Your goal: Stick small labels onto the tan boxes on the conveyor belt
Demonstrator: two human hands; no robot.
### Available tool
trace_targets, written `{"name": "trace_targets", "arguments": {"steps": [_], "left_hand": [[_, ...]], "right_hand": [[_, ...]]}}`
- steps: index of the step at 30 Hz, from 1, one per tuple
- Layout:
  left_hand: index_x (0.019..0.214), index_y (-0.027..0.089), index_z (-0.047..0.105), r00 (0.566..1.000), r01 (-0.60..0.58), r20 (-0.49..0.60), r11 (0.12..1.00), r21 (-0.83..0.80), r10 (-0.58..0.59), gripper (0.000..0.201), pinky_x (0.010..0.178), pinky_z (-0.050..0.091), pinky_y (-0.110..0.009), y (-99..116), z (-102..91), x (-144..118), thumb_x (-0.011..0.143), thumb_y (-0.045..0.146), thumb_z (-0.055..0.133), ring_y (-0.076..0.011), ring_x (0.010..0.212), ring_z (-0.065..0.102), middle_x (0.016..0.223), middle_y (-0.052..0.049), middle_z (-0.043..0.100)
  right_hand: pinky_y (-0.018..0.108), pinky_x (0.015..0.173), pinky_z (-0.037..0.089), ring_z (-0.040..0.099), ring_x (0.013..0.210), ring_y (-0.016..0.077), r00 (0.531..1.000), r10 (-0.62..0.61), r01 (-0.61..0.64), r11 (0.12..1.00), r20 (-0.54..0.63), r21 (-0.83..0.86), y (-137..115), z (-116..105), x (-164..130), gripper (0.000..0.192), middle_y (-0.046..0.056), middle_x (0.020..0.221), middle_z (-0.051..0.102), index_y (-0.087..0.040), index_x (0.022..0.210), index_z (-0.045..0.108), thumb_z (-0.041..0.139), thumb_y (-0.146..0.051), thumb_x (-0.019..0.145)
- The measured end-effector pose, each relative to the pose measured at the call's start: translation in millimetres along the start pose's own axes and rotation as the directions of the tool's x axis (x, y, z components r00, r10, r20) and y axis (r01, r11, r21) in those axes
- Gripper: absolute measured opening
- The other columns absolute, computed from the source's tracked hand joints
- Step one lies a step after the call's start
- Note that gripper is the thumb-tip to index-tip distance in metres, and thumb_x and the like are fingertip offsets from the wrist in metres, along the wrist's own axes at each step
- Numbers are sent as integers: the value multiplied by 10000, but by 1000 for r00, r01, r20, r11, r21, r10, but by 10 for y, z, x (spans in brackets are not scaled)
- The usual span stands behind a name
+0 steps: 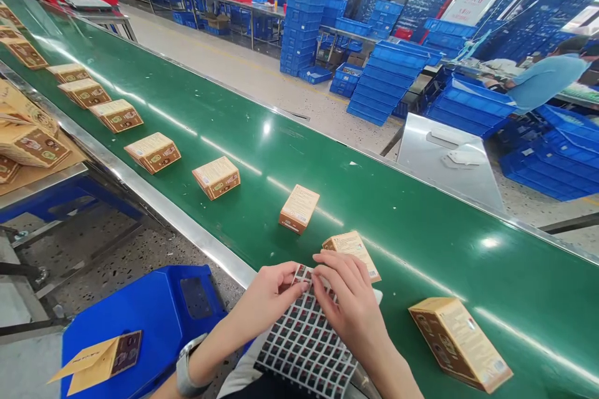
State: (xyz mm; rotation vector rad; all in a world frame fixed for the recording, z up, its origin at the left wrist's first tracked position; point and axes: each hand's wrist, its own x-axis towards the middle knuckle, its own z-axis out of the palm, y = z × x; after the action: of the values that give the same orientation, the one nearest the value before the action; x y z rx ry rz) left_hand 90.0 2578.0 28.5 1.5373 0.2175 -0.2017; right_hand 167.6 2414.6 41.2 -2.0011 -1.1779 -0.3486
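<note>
A sheet of small dark stickers [311,340] in a pale grid lies tilted over my lap, at the near edge of the green conveyor belt. My left hand [281,287] pinches the sheet's top left corner between thumb and fingers. Over the top right part of the sheet, my right hand [344,283] is closed with thumb and index finger at the top row; what sits between its fingertips is hidden. Just beyond the right hand, a brown and cream carton [358,249] rests on the belt, partly covered by the fingers. Another carton [461,343] stands to the right.
More cartons [299,206] lie in a line along the green belt [243,118] toward the far left. A blue stool [154,305] at lower left holds an unfolded carton [110,358]. Stacked blue crates [304,19] and seated people are beyond the belt.
</note>
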Motion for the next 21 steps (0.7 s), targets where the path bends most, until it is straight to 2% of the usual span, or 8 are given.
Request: {"name": "trace_targets", "arguments": {"steps": [2, 3, 6, 7, 9, 11, 13, 21], "left_hand": [[913, 155, 595, 999, 32, -10, 997, -74, -33, 316, 554, 312, -222, -27, -99, 4, 897, 471, 595, -110, 602, 456, 684, 25, 549], [916, 152, 601, 999, 45, -15, 995, -89, -46, 326, 574, 354, -227, -35, -169, 11, 896, 477, 593, -124, 630, 508, 712, 7, 592], [889, 161, 634, 997, 11, -80, 998, 69, -5, 316, 691, 482, -293, -35, -416, 73, 916, 468, 565, -189, 779, 631, 867, -48, 701], [875, 171, 649, 993, -39, -104, 983, 177, 58, 297, 787, 508, -338, -28, -494, 115, 922, 451, 561, -222, 900, 654, 1000, -72, 722], [855, 196, 681, 975, -164, -80, 913, 373, 208, 246, 1044, 438, -444, -12, -611, 231, 918, 410, 579, -290, 1248, 556, 1356, -83, 625], [846, 213, 700, 958, -264, 26, 842, 471, 286, 206, 1202, 257, -507, -1, -662, 369, 911, 379, 596, -311, 1486, 286, 1571, -33, 416], [852, 218, 704, 954, -299, 126, 816, 495, 273, 187, 1231, 191, -533, 2, -655, 496, 910, 363, 599, -305, 1537, 135, 1608, -8, 338], [800, 212, 654, 946, -305, 241, 845, 440, 216, 146, 1215, 306, -431, -14, -509, 669, 896, 309, 602, -261, 1494, 276, 1591, -38, 333]], "right_hand": [[414, 923, 493, 657, 1054, 244, 983, 181, -184, 971, 32, 150, 46, 9, 17, 87, 79, 1106, 714, -235, 908, 637, 569, -197, 945], [414, 918, 503, 657, 1064, 247, 948, 313, -315, 919, 47, 236, 96, 30, 38, 99, 84, 1135, 707, -235, 889, 635, 563, -261, 952], [416, 884, 526, 669, 1054, 259, 745, 661, -620, 638, 90, 456, 352, 189, 171, 227, 105, 1222, 683, -232, 940, 633, 567, -450, 929], [414, 871, 530, 673, 1047, 262, 687, 720, -655, 557, 95, 511, 459, 269, 234, 274, 110, 1237, 678, -232, 994, 628, 586, -487, 904], [398, 847, 534, 674, 1042, 260, 626, 775, -666, 471, 90, 579, 669, 445, 368, 373, 112, 1246, 675, -232, 1099, 598, 618, -517, 859], [375, 813, 540, 674, 1037, 254, 607, 793, -645, 446, 61, 620, 842, 608, 487, 436, 113, 1213, 688, -222, 1140, 564, 612, -535, 840], [359, 758, 549, 686, 998, 257, 595, 802, -633, 436, 43, 640, 966, 724, 565, 465, 121, 1159, 705, -204, 1117, 559, 591, -567, 828], [362, 741, 544, 678, 934, 263, 570, 821, -661, 433, 34, 612, 1200, 768, 524, 447, 145, 1165, 698, -170, 905, 643, 630, -596, 773]]}}
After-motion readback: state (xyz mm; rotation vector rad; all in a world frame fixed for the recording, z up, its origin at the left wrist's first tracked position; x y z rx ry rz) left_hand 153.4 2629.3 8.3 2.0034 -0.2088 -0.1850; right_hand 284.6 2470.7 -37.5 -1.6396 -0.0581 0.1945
